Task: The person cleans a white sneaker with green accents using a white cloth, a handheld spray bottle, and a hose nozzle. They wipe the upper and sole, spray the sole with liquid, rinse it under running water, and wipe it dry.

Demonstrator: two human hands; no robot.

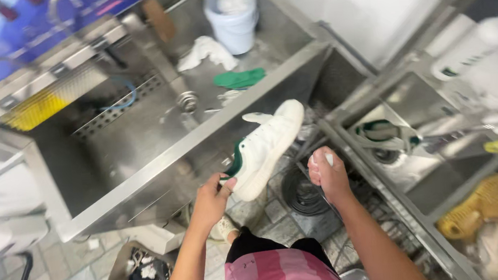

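White sneaker (264, 147), heel gripped by left hand (211, 199), points up-right over the steel sink (144, 166); right hand (327, 172), beside it, clutches a small white object.

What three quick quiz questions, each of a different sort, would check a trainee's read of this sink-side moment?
1. True or false: the left hand grips the white sneaker at its green heel end.
2. Multiple choice: what lies in the steel sink near the white bucket? A) a green cloth B) a red mug C) a black boot
3. Short answer: is the right hand open flat or closed around something?

Key
1. True.
2. A: the green cloth lies beside a white rag.
3. Closed, around a small pale object that is too hidden to identify.
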